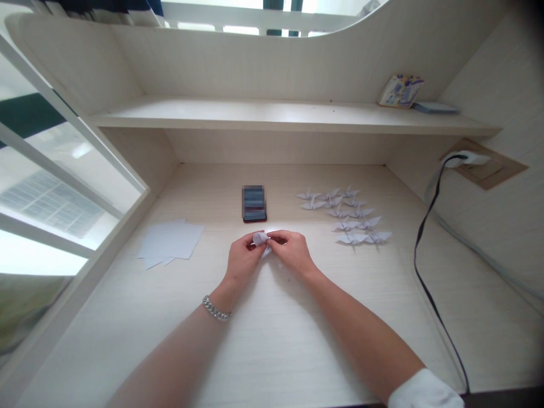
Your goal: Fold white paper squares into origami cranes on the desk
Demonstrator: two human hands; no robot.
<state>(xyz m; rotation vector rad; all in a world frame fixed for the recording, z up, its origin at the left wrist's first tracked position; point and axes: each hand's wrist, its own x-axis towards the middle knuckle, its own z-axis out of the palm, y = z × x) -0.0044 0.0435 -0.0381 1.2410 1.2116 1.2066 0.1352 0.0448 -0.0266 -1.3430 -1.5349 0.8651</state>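
My left hand [241,256] and my right hand [292,250] meet over the middle of the desk [272,340]. Both pinch a small piece of pale folded paper [262,241] between their fingertips, just above the desk top. A silver chain bracelet [216,310] circles my left wrist. A white cuff shows on my right forearm at the bottom edge. Just behind the hands lies a phone [254,203], face up.
A loose stack of pale paper sheets [170,242] lies to the left. Several folded paper cranes [346,215] stand in rows to the right. A black cable [429,283] runs from a wall socket [471,160] across the desk's right side. A shelf [276,116] above holds a small booklet [401,90].
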